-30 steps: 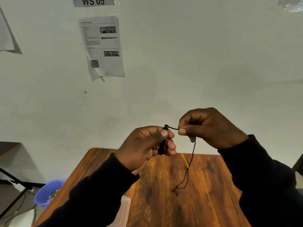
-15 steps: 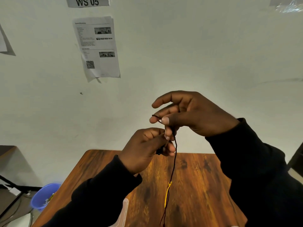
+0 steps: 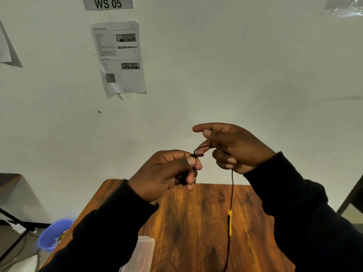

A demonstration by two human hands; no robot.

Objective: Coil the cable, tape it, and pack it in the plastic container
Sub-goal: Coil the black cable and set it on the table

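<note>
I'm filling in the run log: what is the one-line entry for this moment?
phase: coiling | left hand: pinching coil | right hand: looping cable | plastic container: on wooden table, cable not in it | tape: not visible

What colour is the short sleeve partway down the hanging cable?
Yellow. The sleeve sits on the thin dark cable below the right hand, clearest in the head view.

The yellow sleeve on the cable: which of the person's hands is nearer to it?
Right. The yellow sleeve hangs straight below the right hand; the left hand is up and off to the left.
</note>
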